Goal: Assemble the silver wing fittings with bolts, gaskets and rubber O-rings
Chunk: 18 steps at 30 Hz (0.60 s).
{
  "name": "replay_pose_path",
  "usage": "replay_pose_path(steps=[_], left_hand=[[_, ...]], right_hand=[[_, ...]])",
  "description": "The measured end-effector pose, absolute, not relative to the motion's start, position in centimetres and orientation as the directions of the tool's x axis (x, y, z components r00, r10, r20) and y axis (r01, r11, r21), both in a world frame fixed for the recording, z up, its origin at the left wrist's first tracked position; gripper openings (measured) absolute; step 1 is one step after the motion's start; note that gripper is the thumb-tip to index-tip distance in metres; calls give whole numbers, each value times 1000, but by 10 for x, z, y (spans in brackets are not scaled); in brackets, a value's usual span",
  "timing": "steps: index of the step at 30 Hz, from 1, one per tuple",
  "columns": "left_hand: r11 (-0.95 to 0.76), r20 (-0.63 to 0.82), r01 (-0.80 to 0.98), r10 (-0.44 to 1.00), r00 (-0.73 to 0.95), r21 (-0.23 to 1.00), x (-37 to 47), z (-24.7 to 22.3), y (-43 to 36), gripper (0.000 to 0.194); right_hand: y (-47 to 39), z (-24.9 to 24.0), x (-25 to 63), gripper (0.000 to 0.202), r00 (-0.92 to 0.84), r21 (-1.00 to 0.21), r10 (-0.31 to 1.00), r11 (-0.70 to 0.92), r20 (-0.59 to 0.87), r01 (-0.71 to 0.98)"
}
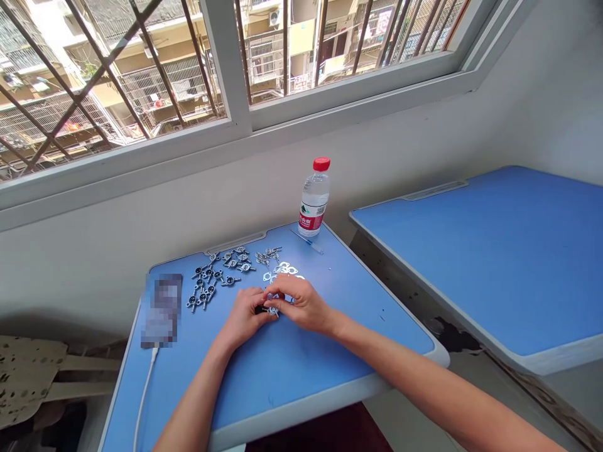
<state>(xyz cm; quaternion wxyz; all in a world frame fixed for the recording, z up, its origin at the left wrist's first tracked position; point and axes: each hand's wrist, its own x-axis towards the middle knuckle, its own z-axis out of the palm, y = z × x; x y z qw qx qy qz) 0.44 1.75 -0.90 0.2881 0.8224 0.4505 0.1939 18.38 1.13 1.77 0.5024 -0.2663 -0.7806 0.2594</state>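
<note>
Blue desk (264, 383) beneath; left fingers (252, 294) and right fingers (285, 286) hold small part (273, 310).

My left hand (249, 316) and right hand (298, 302) meet over the blue desk (292, 370), fingertips pinched around a small part I can't make out. Just beyond them lie flat silvery oval plates (285, 269). Small metal fittings with black round centres (202, 289) spread to the left, toward a blurred phone (161, 311) with a white cable (146, 392). A red-capped water bottle (314, 198) stands upright at the far edge, beside a thin blue-and-clear screwdriver-like tool (308, 242).
</note>
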Motion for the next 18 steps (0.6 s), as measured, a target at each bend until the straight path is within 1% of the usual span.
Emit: replay_pose_path(steps=[3,5,7,9,10,12,14,16,18], left_hand=[[-425,62,624,854,517,655,5,-8,16,7],[-419,59,633,860,507,651,5,-7,16,8],[-417,59,636,861,505,650,5,-7,16,9],[-424,66,624,856,513,656,5,-7,17,6],[-431,71,616,852,519,660,4,-7,17,4],[-442,83,602,845,528,665,4,-9,18,4],[-446,94,593,844,528,671,3,-11,19,5],[-445,101,586,845,525,677,3,-14,20,6],[-443,100,586,846,523,679,2,-16,20,8]], right_hand=[[11,13,181,15,-294,-722,742,664,603,194],[11,11,179,17,-270,-755,775,625,571,198],[11,9,178,19,-257,-772,790,606,556,190],[12,7,178,17,-254,-768,784,614,566,182],[13,6,178,14,-256,-755,771,631,584,179],[14,5,179,9,-273,-688,711,700,648,189],[16,4,181,18,-312,-586,622,782,718,212],[17,5,183,28,-376,-507,553,833,743,222],[17,9,184,31,-431,-502,534,843,727,197]])
